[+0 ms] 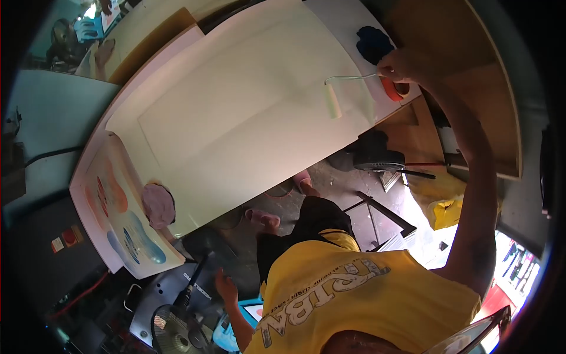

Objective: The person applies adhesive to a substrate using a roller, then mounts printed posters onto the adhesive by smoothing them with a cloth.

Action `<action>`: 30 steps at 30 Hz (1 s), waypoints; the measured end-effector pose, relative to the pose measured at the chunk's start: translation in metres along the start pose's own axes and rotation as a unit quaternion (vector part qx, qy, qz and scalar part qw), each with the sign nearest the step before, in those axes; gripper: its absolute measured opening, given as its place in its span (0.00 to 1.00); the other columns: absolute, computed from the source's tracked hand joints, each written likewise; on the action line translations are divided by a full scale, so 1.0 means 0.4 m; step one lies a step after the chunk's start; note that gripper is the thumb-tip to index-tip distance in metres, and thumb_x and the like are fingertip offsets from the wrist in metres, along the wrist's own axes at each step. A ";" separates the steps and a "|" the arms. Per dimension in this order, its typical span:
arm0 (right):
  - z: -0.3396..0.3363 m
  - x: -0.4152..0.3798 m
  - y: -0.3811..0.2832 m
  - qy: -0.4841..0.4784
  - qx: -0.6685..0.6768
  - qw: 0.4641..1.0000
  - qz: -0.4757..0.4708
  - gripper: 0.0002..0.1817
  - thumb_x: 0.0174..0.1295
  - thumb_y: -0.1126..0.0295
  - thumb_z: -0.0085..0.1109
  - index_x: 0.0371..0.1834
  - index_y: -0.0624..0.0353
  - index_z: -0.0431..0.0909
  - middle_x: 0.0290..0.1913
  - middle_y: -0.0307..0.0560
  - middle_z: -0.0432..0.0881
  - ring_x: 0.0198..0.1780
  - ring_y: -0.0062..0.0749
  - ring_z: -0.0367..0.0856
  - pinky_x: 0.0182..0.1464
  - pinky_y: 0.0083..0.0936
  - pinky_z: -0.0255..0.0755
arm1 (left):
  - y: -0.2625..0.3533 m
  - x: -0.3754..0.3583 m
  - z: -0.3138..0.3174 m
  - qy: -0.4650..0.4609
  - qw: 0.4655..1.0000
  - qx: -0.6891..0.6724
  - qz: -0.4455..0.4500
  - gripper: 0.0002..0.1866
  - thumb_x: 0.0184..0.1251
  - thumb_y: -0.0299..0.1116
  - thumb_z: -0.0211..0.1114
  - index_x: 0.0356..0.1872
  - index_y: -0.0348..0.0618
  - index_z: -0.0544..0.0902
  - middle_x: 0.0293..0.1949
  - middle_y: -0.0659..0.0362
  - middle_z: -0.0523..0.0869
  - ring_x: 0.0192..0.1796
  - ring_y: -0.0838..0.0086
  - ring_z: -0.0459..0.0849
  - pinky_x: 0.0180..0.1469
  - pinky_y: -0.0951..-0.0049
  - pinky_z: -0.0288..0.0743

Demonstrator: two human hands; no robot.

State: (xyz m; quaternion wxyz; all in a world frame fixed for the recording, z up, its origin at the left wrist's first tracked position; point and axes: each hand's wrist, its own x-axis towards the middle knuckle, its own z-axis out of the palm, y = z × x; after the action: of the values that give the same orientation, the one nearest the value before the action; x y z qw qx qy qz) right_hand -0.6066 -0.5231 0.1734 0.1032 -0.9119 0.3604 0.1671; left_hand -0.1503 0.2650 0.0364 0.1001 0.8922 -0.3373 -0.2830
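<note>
The large cream-painted wooden panel (236, 112) has a smooth, faintly satin coat. On it rests a small paint roller (334, 100) with a pale, fuzzy-looking sleeve and a thin bent metal wire frame, gripped by the right hand (396, 66). A dark blue crumpled cloth (373, 43) looks soft and matt, as does the mauve rag (158, 205). The flat white board (127, 230) smeared with orange and blue paint looks matt. The brown plywood sheet (471, 76) looks bare and dull.

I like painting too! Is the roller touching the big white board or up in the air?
Touching: the roller lies flat against the board, held by the right hand.
</note>
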 end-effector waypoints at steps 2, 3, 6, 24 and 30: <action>-0.007 0.055 0.021 -0.015 0.022 0.999 -0.022 0.10 0.62 0.60 0.62 0.30 0.53 0.83 0.31 0.47 0.86 0.35 0.52 0.84 0.41 0.43 0.77 | -0.005 -0.076 0.041 -0.027 0.998 -0.006 -0.052 0.26 0.64 0.27 0.61 0.65 0.32 0.78 0.63 0.40 0.81 0.67 0.46 0.77 0.73 0.53 0.66; 0.005 0.088 0.044 -0.020 0.009 1.000 -0.022 0.11 0.63 0.60 0.62 0.29 0.54 0.83 0.30 0.47 0.86 0.35 0.53 0.84 0.41 0.43 0.77 | -0.002 -0.109 0.062 -0.036 0.996 -0.013 -0.077 0.27 0.63 0.27 0.61 0.65 0.32 0.78 0.64 0.40 0.81 0.68 0.46 0.77 0.74 0.53 0.66; 0.001 0.155 0.060 -0.050 -0.031 0.998 -0.039 0.12 0.63 0.59 0.62 0.29 0.54 0.85 0.30 0.48 0.86 0.35 0.53 0.84 0.41 0.44 0.77 | -0.012 -0.184 0.110 -0.061 0.990 -0.052 -0.119 0.29 0.62 0.25 0.62 0.67 0.33 0.77 0.65 0.40 0.80 0.70 0.48 0.77 0.75 0.56 0.67; 0.128 0.322 -0.452 -0.044 0.020 0.987 -0.153 0.13 0.67 0.59 0.56 0.35 0.52 0.86 0.36 0.49 0.87 0.42 0.52 0.86 0.47 0.47 0.79 | 0.388 0.261 -0.067 0.015 0.984 0.083 0.157 0.32 0.62 0.20 0.55 0.71 0.36 0.71 0.72 0.43 0.73 0.74 0.45 0.68 0.77 0.49 0.59; 0.012 0.176 -0.058 0.041 0.013 0.990 -0.132 0.10 0.64 0.60 0.63 0.32 0.53 0.84 0.29 0.46 0.85 0.35 0.49 0.85 0.40 0.45 0.77 | 0.361 0.342 -0.203 0.047 0.991 0.048 0.116 0.34 0.63 0.20 0.56 0.74 0.42 0.70 0.73 0.45 0.72 0.75 0.45 0.67 0.77 0.46 0.58</action>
State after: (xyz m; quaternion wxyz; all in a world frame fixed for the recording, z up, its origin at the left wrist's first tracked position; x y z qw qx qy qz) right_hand -0.5433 -0.5490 0.1438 0.1215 -0.9562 0.2425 0.1095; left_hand -0.0986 0.0653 0.0965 0.1055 0.8630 -0.4469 -0.2105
